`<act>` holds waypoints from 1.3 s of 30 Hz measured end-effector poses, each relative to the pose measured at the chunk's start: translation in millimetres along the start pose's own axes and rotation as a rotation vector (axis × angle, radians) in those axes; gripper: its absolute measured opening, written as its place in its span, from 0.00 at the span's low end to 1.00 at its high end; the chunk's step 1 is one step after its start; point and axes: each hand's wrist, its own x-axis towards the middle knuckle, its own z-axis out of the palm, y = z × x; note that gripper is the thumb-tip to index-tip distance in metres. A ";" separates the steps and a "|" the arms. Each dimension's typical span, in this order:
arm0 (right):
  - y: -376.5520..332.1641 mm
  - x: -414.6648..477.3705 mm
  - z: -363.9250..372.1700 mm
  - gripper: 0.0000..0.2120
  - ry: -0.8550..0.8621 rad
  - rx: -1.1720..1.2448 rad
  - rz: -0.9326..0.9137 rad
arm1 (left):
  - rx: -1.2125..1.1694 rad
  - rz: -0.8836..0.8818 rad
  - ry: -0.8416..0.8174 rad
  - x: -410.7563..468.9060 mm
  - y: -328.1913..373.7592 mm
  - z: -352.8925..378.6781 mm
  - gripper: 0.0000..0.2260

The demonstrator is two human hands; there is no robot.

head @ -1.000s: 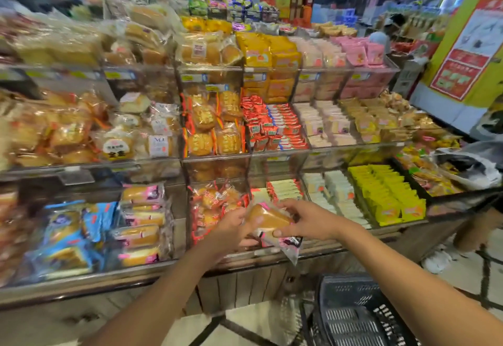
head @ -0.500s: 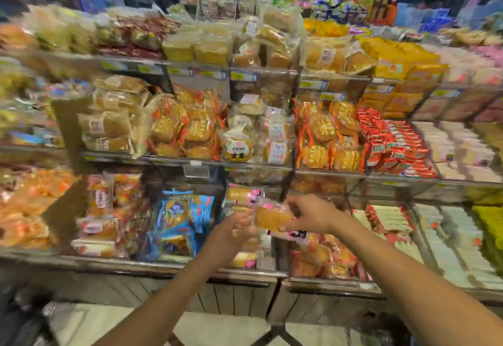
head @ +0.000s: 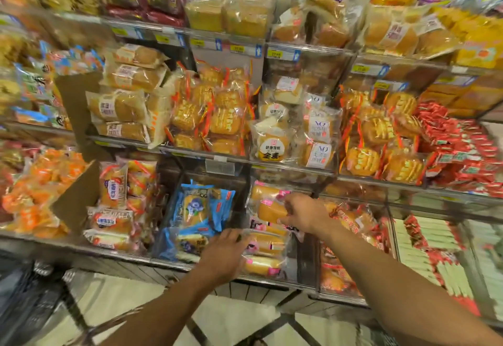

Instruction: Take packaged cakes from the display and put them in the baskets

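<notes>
Picking is the step in hand: the right hand point(head: 302, 213) pinches a cake point(head: 270, 211) in its clear wrapper, held over the stack point(head: 265, 253) in the bottom bin point(head: 307, 261) of the display. Left hand point(head: 223, 254) hovers at the stack's near edge, fingers curled loosely, gripping nothing I can make out. Next comes lifting the cake clear and carrying it to the basket point(head: 24, 299), seemingly low left.

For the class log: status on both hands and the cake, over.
Right hand fingers pinching a pink-wrapped cake at the bottom shelf bin. Left hand open, on the stacked cakes below. Basket lower left, path clear.
</notes>
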 end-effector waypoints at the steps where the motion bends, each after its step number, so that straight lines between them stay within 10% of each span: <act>1: -1.0 6.8 3.6 0.28 -0.004 -0.006 -0.016 | 0.002 0.003 0.000 3.3 -1.0 3.0 0.30; 28: -11.4 37.7 26.1 0.31 0.099 -0.053 -0.157 | -0.076 -0.008 0.145 16.2 -41.1 10.9 0.25; 39: -122.9 73.0 52.9 0.19 0.018 0.413 -0.138 | -0.047 -0.218 0.129 -3.7 -171.2 -13.3 0.17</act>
